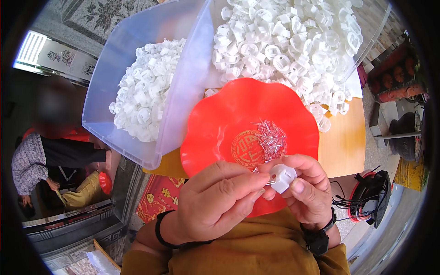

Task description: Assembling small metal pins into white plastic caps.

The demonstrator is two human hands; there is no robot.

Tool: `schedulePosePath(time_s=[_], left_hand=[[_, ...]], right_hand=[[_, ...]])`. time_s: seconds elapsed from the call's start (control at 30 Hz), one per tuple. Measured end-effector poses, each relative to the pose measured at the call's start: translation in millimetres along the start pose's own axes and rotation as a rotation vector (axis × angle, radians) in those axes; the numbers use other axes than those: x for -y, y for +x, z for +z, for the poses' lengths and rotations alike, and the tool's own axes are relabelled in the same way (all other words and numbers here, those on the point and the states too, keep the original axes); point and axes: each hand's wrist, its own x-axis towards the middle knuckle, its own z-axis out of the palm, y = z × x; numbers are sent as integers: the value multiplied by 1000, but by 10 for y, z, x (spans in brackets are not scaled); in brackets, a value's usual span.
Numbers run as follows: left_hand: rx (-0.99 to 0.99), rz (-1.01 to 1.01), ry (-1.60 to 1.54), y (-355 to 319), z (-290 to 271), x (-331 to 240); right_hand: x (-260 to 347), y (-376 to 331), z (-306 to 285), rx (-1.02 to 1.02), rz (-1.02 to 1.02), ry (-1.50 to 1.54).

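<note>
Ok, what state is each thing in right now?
Left hand: pinching a thin metal pin, tip at the white part.
Right hand: holding one white part between thumb and fingers.
Red dish: on the table, small heap of pins inside.
Left bin: open, partly filled with white parts.
Right bin: open, heaped, some parts spilled onto the table.

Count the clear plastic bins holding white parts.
2: one clear bin at upper left, another clear bin at upper right beside it, both behind the red dish.
</note>
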Motion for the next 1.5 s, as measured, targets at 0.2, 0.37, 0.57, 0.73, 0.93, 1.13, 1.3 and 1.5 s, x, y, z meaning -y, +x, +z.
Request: schedulePosePath(time_s=[0.2, 0.37, 0.57, 0.73, 0.93, 1.13, 1.3, 1.5], left_hand=[[-12, 48, 35, 1, 26, 34], [-18, 78, 75, -15, 47, 77], [-15, 88, 70, -17, 56, 82], [-18, 91, 64, -17, 59, 63], [-16, 119, 66, -37, 66, 88], [-17, 89, 69, -30, 61, 54], [-10, 52, 33, -45, 44, 51], [-3, 43, 33, -53, 42, 39]], right_hand=[[-2, 12, 5, 0, 11, -19], [-1, 14, -6, 1, 11, -26], [-1, 19, -19, -5, 11, -41], [-3, 14, -20, -1, 7, -45], [-8, 5, -15, 6, 7, -45], [-20, -4, -37, 16, -2, -56], [-18, 4, -24, 12, -21, -78], [-31, -7, -43, 28, -35, -85]])
